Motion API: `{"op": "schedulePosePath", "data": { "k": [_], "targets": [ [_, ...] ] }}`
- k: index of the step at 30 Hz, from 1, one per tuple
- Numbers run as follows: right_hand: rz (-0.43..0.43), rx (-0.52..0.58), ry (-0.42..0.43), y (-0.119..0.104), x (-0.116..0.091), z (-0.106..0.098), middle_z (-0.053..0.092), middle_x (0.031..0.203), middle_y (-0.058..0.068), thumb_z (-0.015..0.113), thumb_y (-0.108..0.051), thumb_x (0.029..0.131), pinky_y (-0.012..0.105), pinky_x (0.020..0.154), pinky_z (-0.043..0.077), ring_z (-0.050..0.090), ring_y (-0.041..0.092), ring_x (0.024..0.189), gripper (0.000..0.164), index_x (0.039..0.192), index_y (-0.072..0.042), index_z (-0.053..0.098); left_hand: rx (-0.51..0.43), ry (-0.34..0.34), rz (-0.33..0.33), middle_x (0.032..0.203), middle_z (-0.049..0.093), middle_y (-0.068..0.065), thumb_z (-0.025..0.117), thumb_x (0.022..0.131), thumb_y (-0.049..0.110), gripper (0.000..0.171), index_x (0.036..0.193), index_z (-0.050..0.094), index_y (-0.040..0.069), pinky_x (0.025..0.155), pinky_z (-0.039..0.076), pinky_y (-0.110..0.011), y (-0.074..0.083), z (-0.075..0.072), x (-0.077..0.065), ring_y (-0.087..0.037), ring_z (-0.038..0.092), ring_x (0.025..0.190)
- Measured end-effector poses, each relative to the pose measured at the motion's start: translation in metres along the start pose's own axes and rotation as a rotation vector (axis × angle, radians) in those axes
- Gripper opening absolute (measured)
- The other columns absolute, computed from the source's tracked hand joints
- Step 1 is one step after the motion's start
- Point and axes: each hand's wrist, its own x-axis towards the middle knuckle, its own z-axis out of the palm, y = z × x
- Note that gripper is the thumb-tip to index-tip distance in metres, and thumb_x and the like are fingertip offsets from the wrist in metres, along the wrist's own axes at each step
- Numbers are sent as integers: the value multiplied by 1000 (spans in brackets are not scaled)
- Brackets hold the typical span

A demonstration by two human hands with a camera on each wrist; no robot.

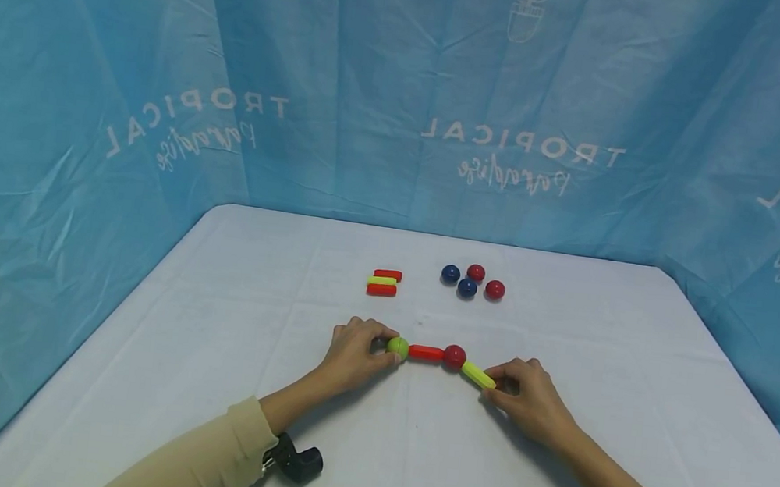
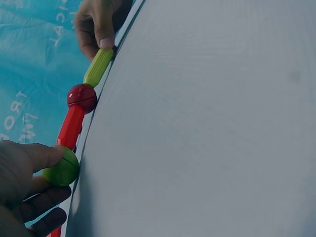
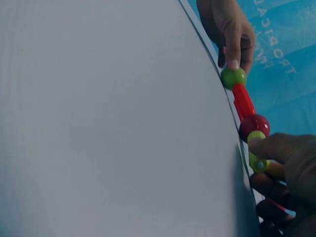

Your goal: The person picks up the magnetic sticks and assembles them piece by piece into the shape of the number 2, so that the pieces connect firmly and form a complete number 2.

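A chain of toy pieces stretches between my two hands over the white table. My left hand (image 1: 358, 352) pinches the green ball (image 1: 397, 347) at its left end between thumb and fingers. From that ball a red stick (image 1: 425, 353) runs to a dark red ball (image 1: 453, 356). A yellow-green stick (image 1: 478, 375) joins the red ball's other side and slants toward me. Its free end is pinched by my right hand (image 1: 532, 399); in the right wrist view a small silvery dot shows on the end of that yellow-green stick (image 3: 258, 160).
Farther back on the table (image 1: 254, 262) lie two red sticks and one yellow-green stick (image 1: 382, 280) side by side. To their right sit two blue balls (image 1: 450, 274) and two red balls (image 1: 494, 290). A blue printed curtain (image 1: 383, 172) hangs behind and beside the table.
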Motion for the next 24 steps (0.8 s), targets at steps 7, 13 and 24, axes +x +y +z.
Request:
{"op": "schedulePosePath", "data": {
  "k": [7,13,24],
  "targets": [
    [-129,-54,-45,12,0,-7,63,96,-10,73,-14,78,25,74,37,42,13,90,31,108,-22,70,-2,-11,-4,101,68,0,73,79,25,29,106,70,14,87,30,-40,0,0,1,-15,50,94],
    [-162,-61,-51,15,3,-11,63,94,-12,73,-14,79,26,75,38,43,13,91,30,108,-22,70,-5,-22,-14,102,68,1,73,80,26,29,107,70,15,87,29,-40,1,0,1,-15,50,95],
    [-217,-20,-47,14,0,-5,64,97,-13,77,-22,76,23,73,39,43,10,90,30,105,-27,70,5,-12,-4,101,69,0,73,80,26,29,106,70,14,86,29,-39,1,0,1,-15,50,93]
  ]
}}
